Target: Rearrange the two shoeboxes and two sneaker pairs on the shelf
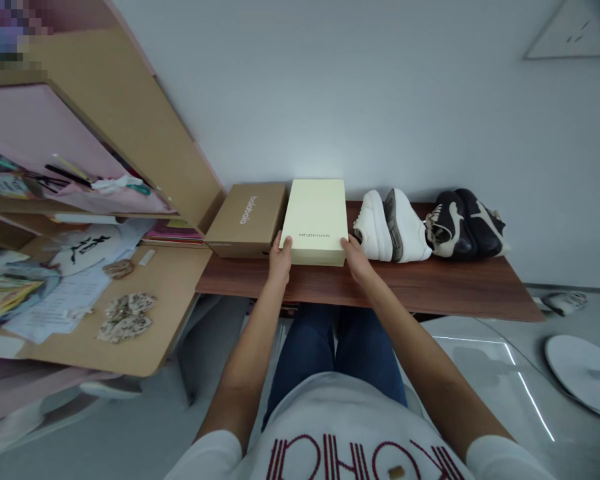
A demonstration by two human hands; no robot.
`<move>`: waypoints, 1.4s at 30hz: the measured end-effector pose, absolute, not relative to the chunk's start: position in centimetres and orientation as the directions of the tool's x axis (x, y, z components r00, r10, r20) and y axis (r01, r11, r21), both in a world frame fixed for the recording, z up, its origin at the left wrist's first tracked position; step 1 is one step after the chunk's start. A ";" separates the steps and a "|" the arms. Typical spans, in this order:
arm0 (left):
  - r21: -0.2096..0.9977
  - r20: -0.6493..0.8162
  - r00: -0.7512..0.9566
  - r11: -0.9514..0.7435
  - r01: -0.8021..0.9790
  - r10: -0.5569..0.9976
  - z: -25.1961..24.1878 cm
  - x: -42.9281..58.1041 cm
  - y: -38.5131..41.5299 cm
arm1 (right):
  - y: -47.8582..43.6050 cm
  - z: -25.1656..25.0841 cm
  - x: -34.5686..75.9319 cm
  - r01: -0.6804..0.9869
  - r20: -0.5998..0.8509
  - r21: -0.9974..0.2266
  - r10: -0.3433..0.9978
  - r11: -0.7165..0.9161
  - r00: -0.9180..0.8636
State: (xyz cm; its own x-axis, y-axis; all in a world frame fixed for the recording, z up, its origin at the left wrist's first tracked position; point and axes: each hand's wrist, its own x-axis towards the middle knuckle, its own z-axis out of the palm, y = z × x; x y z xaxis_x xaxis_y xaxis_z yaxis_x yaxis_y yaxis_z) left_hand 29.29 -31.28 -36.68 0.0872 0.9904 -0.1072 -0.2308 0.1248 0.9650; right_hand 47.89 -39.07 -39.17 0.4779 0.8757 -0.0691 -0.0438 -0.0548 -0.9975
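Note:
A pale yellow shoebox (316,210) marked MEIZHIYUAN lies on a dark wooden shelf board (405,288) against the wall. My left hand (281,259) grips its near left corner, thumb on the lid. At the near right corner, my right hand (356,257) holds it the same way. Close beside it on the left sits a brown shoebox (247,217) marked balabala. To the right of my right hand, a pair of white shoes (393,227) rests on its sides, followed by a pair of black shoes (465,225) with light markings. The fingers under the box are hidden.
On the left stands a desk (175,280) with papers, a white cap (91,248) and a patterned scrunchie (127,317). A shelf unit rises behind it. On the floor at right are a round white base (583,373) and another shoe (566,303).

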 end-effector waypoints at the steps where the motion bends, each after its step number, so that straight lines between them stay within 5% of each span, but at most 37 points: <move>1: 0.974 -0.099 0.057 0.109 -0.200 0.993 -36.6 29.3 -31.7 | -39.4 -38.8 47.8 -0.051 -0.093 -0.996 0.856 -0.078 0.509; 10: 0.969 0.244 -0.028 -0.242 0.051 0.969 -33.8 31.0 -39.6 | -45.6 -35.1 51.6 0.015 0.051 -0.998 0.791 0.053 0.610; 19: 0.975 0.144 0.326 -0.078 -0.208 0.935 -34.5 38.3 -42.9 | -50.2 -36.5 58.5 0.067 0.079 -0.997 0.657 0.043 0.750; 28: 0.995 0.050 0.377 -0.013 -0.101 0.925 -38.4 44.4 -41.1 | -50.9 -40.2 62.6 0.259 0.154 -0.962 0.597 -0.092 0.787; 42: 0.989 -0.128 0.438 0.146 -0.008 0.890 -39.8 46.7 -37.8 | -48.7 -39.5 66.4 0.189 0.034 -0.978 0.828 -0.088 0.559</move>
